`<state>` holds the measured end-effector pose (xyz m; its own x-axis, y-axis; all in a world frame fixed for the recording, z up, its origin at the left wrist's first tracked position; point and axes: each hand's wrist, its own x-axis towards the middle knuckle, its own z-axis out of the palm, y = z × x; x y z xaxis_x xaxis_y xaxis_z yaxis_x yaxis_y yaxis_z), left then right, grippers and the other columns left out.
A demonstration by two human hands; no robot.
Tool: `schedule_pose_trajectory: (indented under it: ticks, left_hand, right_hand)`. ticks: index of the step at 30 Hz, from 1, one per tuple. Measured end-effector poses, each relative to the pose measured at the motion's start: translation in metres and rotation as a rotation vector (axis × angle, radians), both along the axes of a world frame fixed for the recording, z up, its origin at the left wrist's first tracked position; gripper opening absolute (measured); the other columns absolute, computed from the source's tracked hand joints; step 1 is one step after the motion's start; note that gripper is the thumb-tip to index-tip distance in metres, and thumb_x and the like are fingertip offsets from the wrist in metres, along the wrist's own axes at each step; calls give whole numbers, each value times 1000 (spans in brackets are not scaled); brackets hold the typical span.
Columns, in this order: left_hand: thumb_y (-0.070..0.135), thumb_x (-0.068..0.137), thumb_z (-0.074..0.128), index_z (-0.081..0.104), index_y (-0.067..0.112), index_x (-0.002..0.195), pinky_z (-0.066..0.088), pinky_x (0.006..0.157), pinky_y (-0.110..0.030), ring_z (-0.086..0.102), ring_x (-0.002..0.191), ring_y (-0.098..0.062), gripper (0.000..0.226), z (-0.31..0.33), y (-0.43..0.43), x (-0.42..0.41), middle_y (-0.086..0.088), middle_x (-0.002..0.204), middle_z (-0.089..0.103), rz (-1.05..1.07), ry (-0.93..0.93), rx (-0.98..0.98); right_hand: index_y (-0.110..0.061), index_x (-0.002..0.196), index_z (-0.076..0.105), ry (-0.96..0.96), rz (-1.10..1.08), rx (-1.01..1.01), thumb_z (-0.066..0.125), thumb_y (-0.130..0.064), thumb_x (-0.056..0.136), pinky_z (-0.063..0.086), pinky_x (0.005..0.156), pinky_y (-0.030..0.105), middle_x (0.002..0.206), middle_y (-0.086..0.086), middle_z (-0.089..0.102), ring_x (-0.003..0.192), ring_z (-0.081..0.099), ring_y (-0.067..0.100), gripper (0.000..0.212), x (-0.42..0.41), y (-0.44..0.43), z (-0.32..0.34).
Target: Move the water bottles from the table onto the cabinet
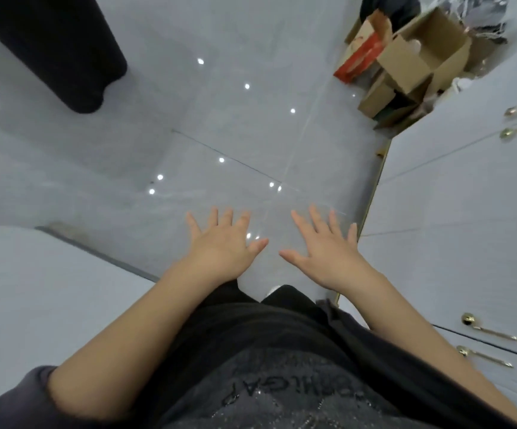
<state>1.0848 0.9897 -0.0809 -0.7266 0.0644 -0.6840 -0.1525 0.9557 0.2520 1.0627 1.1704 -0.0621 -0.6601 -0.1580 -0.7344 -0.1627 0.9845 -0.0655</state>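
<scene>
Water bottles out of view, whereabouts impossible to tell. Left grip (224, 243) and right grip (325, 246) spread flat, fingers apart, empty, above grey tiled floor (251, 134). White cabinet (452, 196) at right. Beyond it, open cardboard boxes (418, 57), contents unclear.

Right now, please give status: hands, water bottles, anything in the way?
Hands open, empty: left hand, right hand. No water bottles in view. Cardboard boxes on floor ahead, beside white cabinet.
</scene>
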Motion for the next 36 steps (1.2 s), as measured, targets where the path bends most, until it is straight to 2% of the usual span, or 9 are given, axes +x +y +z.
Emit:
schedule_pose_trajectory:
  ticks: [10, 20, 25, 31, 36]
  left_hand:
    - [63, 95, 20, 6, 27, 153, -7, 112, -65, -1, 149, -29, 70, -13, -72, -12, -6, 161, 9, 376, -65, -21]
    - [64, 95, 19, 4, 26, 154, -9, 112, -64, -3, 149, -28, 72, -11, -130, -103, -5, 162, 4, 743, -65, -76]
    - [64, 95, 20, 4, 27, 154, -7, 112, -65, -2, 149, -28, 72, -10, -154, -122, -5, 162, 5, 893, -97, -102]
    - [65, 94, 22, 5, 28, 154, -7, 112, -66, -3, 149, -28, 73, -13, -188, -135, -5, 162, 6, 1019, -96, -88]
    - [65, 93, 21, 5, 27, 154, -6, 111, -67, -3, 149, -29, 74, -20, -238, -150, -5, 162, 6, 1024, -81, -84]
  right_hand:
    - [-36, 155, -5, -82, 396, 28, 31, -65, 95, -4, 117, 61, 164, 1, -13, 150, -15, 32, 75, -92, -94, -14]
    - [-36, 155, -3, -63, 780, -19, 33, -64, 95, -4, 117, 61, 165, 3, -9, 150, -13, 32, 75, -231, -205, -27]
    - [-35, 155, -3, -75, 963, -20, 33, -65, 95, -4, 117, 61, 165, 2, -9, 150, -11, 32, 76, -265, -257, -30]
    - [-35, 155, -1, -97, 1092, -39, 33, -66, 94, -4, 117, 60, 165, 3, -8, 150, -12, 32, 77, -279, -317, -33]
    - [-36, 155, -2, -65, 1112, -39, 33, -66, 94, -4, 117, 62, 165, 2, -8, 150, -11, 33, 77, -295, -378, -33]
